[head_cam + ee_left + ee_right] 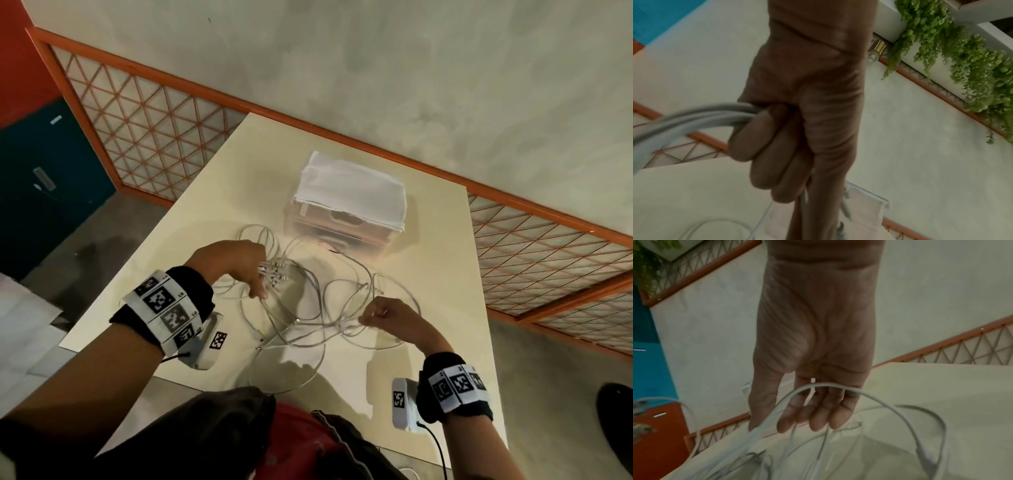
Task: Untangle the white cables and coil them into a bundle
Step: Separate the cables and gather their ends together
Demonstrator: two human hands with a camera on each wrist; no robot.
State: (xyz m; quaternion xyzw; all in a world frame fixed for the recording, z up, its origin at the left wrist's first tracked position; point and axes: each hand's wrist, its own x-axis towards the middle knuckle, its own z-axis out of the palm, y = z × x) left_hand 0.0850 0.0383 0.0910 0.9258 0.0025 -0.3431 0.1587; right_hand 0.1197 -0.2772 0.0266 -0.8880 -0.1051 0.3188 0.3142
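Note:
Several white cables (308, 322) lie in a loose tangle in the middle of the cream table (428, 240). My left hand (260, 274) grips a bunch of cable ends whose connectors (275, 274) stick out to the right. In the left wrist view its fingers (764, 154) are curled round several strands (694, 116). My right hand (373, 315) hovers at the tangle's right side with curled fingers that hold one cable. In the right wrist view a cable loop (818, 385) crosses the bent fingers (818, 420). One loop (287, 373) hangs over the table's front edge.
A clear box draped with a white cloth (349, 195) stands just behind the tangle. An orange lattice railing (154, 113) runs behind and beside the table. A blue cabinet (41, 178) stands at far left. My lap (291, 438) is at the front edge.

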